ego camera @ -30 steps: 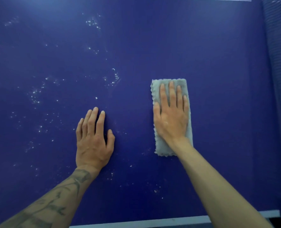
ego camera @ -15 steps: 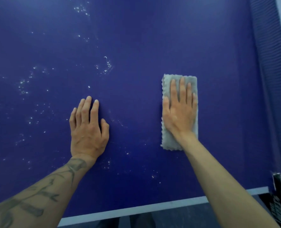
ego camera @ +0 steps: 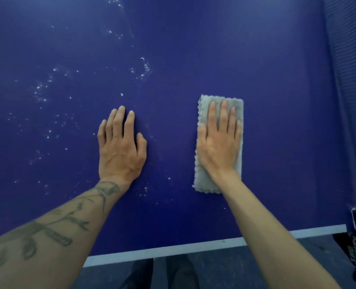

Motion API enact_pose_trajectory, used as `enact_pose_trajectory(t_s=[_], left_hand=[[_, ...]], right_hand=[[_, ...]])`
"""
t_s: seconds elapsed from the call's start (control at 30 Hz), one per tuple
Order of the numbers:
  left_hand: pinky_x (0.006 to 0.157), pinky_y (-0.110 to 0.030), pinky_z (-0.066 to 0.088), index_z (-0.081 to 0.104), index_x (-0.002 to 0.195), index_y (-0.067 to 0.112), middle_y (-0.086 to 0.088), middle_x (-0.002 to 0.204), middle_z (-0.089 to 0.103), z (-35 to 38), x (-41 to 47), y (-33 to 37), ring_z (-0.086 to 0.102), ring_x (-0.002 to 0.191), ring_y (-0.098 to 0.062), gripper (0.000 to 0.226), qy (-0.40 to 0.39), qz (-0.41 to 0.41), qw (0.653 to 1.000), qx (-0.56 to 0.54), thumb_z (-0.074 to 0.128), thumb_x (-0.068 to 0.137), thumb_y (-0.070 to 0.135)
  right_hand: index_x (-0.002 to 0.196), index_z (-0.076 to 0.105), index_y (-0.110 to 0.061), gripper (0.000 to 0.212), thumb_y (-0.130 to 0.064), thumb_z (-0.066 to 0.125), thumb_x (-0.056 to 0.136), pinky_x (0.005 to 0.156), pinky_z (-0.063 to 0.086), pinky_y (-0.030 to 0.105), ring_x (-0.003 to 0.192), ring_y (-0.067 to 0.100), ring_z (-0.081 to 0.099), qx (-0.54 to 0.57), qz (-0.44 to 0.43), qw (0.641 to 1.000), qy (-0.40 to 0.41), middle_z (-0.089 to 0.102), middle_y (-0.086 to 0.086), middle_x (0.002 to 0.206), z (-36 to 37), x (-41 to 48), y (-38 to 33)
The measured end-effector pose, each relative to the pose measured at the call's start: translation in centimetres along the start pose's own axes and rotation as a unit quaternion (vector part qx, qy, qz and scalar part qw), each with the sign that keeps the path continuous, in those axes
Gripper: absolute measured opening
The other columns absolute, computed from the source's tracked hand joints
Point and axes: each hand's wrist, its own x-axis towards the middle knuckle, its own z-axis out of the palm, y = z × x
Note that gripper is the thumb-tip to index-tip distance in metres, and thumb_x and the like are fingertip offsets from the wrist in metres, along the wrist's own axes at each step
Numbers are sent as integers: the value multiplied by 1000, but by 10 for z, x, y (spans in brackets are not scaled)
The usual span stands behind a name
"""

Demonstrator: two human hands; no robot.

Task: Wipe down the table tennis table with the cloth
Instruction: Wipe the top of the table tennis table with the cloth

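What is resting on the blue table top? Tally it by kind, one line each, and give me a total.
Hands: 2, the left hand flat on the table, the right hand flat on the cloth
Cloths: 1, a grey cloth
Total: 3, not counting the scattered white specks

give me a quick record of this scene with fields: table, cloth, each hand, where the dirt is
surface: blue table tennis table, with its white edge line nearest the person
cloth: grey rectangle lying flat on the table
right hand: flat on the cloth, fingers straight, pressing it down
left hand: flat on the bare table, left of the cloth and apart from it
dirt: white specks, mostly left of and beyond the left hand, a few between the hands
right of cloth: no specks visible
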Motion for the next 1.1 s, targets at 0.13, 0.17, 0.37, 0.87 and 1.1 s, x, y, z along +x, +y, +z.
enact_pose_trajectory(t_s=[0.13, 0.17, 0.37, 0.87, 1.1], left_hand=[[131, -50, 14, 41, 156, 6, -16, 166, 33, -1, -3, 0, 28, 156, -32, 54, 5, 8, 1000, 11, 38, 108, 30], [130, -51, 14, 42, 156, 6, -17, 166, 34, -2, -5, 0, 28, 156, -33, 54, 5, 12, 1000, 9, 39, 108, 30], [130, -53, 18, 42, 156, 6, -16, 166, 33, -15, -68, -3, 31, 156, -34, 56, 1, 77, 997, 7, 41, 107, 32], [131, -51, 14, 39, 159, 7, -15, 168, 30, -5, -110, -17, 24, 159, -31, 60, -32, 108, 993, 24, 40, 106, 34], [132, -51, 13, 40, 158, 7, -16, 167, 31, -8, -110, -16, 26, 158, -32, 60, -31, 107, 994, 13, 40, 105, 34]], right_hand=[[172, 6, -22, 67, -43, 26, 111, 134, 6, 51, 166, 26, -4, 5, -129, 992, -11, -2, 5, 179, 18, -36, -47], [172, 9, -22, 66, -42, 27, 112, 133, 9, 51, 166, 25, -3, -4, -186, 982, -20, 0, 5, 180, 20, -53, -44], [171, 2, -25, 67, -46, 19, 110, 133, 8, 51, 166, 21, -7, -38, -115, 991, -53, -6, 2, 179, -6, -62, 44], [172, 1, -22, 68, -44, 23, 111, 133, 10, 53, 166, 22, -7, -33, -67, 997, -35, -5, 4, 180, -10, -89, 84], [172, 2, -22, 68, -43, 25, 111, 134, 7, 52, 166, 24, -6, -22, -106, 994, -24, -6, 4, 180, 4, -101, 39]])
